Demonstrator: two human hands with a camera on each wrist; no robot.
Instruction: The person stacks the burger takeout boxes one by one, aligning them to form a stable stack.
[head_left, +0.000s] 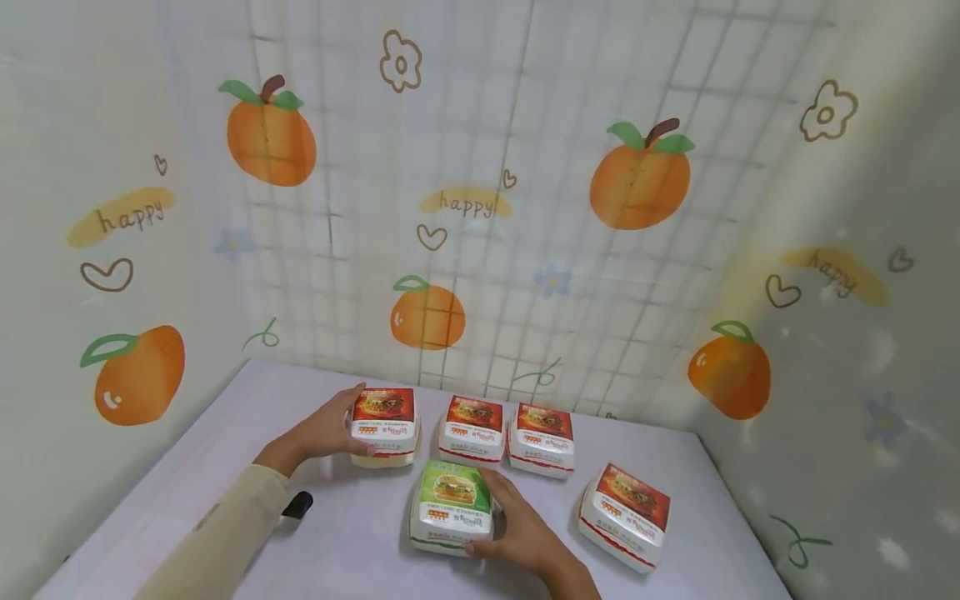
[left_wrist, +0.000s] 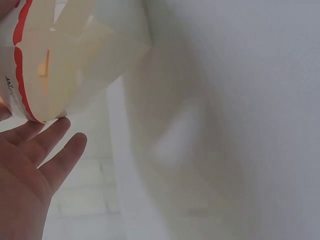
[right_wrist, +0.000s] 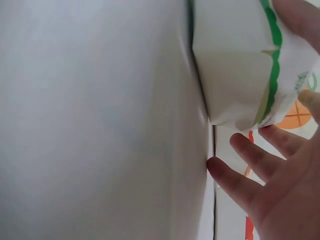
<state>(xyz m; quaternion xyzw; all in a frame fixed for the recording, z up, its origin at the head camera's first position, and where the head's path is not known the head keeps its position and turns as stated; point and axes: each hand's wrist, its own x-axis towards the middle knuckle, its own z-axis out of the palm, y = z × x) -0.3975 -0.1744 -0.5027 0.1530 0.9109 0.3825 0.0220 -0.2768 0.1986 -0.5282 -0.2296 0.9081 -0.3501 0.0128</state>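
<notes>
At the back left of the table, my left hand [head_left: 330, 427] grips a red-topped burger box [head_left: 384, 421] by its left side, thumb in front and fingers behind. The left wrist view shows the box's cream lower part [left_wrist: 75, 65] and red scalloped edge; whether its base touches the table I cannot tell. Nearer the front, my right hand [head_left: 525, 529] holds a green-topped burger box [head_left: 452, 508] at its right side. In the right wrist view this box's white wall [right_wrist: 235, 65] with green trim stands against the table surface, and the lower fingers [right_wrist: 235, 182] are spread apart.
Two red-topped burger boxes [head_left: 471, 429] [head_left: 542, 439] sit side by side at the back middle. Another red-topped box [head_left: 625, 517] lies angled at the right. A small black object [head_left: 297, 505] is beside the left sleeve. A fruit-printed curtain [head_left: 480, 250] hangs behind the white table [head_left: 360, 533].
</notes>
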